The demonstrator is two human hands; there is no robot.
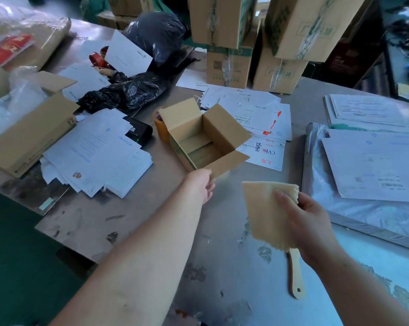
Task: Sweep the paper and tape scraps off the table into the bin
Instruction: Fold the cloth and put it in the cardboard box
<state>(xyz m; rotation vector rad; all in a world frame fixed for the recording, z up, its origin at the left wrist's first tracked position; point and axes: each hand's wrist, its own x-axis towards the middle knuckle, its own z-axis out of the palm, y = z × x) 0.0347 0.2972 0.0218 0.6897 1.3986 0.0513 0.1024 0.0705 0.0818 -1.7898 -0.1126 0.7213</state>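
Observation:
A small open cardboard box stands in the middle of the grey table, its flaps up and its inside bare. My left hand grips the box's near flap. My right hand pinches a torn tan piece of cardboard and holds it above the table, to the right of the box. Under that hand lies a wooden-handled brush, its head hidden by the cardboard piece and my hand.
White envelopes and papers lie in piles left and behind the box. A roll of tan tape, a black device, black plastic bags, stacked cartons, a larger open box and a plastic-wrapped stack surround it.

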